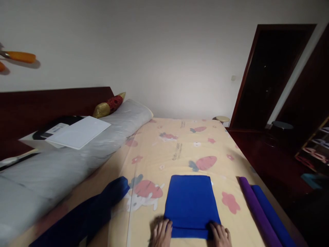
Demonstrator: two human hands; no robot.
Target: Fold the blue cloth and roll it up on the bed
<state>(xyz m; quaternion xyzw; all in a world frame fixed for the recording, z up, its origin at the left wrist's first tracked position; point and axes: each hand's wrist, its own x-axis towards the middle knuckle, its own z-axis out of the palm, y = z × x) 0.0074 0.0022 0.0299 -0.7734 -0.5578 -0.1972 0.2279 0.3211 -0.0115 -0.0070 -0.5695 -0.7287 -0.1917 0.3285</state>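
A folded bright blue cloth (191,202) lies flat on the yellow printed bedsheet (180,151) right in front of me. My left hand (161,234) rests at its near left corner, fingers curled onto the edge. My right hand (220,235) sits at the near right corner, fingers likewise bent over the cloth's near edge. Both hands are cut off by the bottom of the picture.
A dark blue cloth (95,212) lies crumpled at the left. Rolled purple cloth (257,212) and blue cloth (275,218) lie at the bed's right edge. A grey bolster (77,154) with a white board (79,132) runs along the left. A dark doorway (267,75) is at the right.
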